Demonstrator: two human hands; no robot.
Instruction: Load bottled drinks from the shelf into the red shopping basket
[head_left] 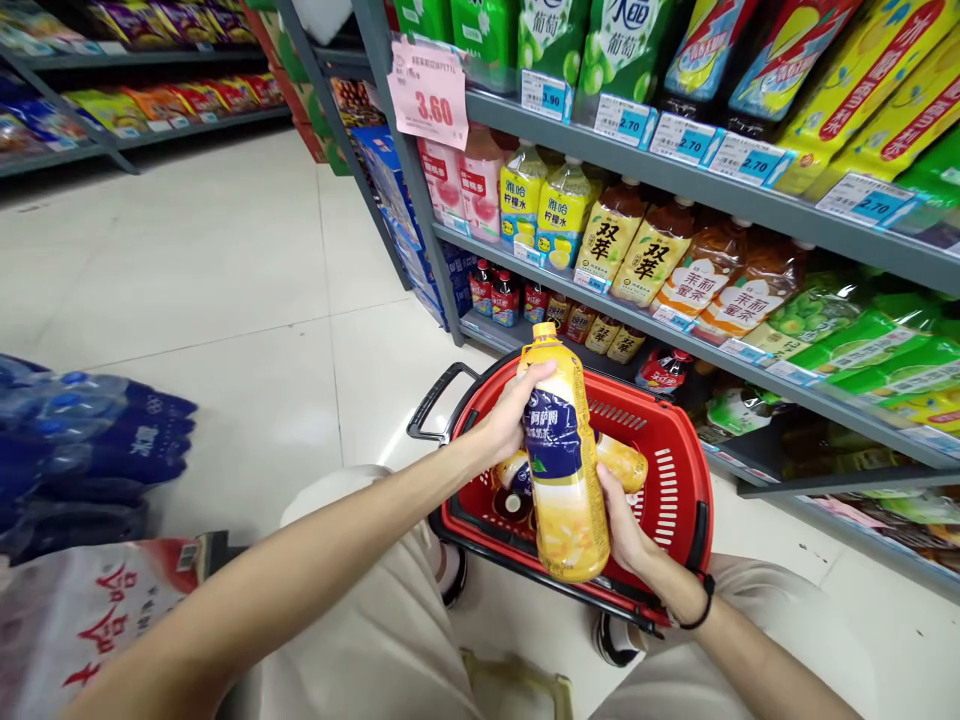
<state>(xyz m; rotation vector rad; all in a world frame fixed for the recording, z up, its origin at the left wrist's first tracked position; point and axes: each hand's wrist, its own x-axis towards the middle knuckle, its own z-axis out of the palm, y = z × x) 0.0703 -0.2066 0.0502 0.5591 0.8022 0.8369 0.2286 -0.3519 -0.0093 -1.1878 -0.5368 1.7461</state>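
Note:
A large yellow milk tea bottle (564, 460) with a dark blue label band is held up over a red shopping basket (679, 470). My left hand (517, 405) grips its upper left side just below the orange cap. The lower right side rests against my right hand (622, 520), whose fingers wrap behind the bottle. Inside the basket lie another yellow bottle (624, 464) and a dark round-ended item (514, 503), both partly hidden by the held bottle. The basket's black handle (435, 400) sticks out at the left.
Shelves of bottled drinks (637, 240) with price tags stand ahead and to the right. Packs of blue water bottles (97, 430) and a white-and-red pack (90, 620) sit on the left. Snack shelves (165, 110) line the back left. Tiled floor (247, 260) lies between.

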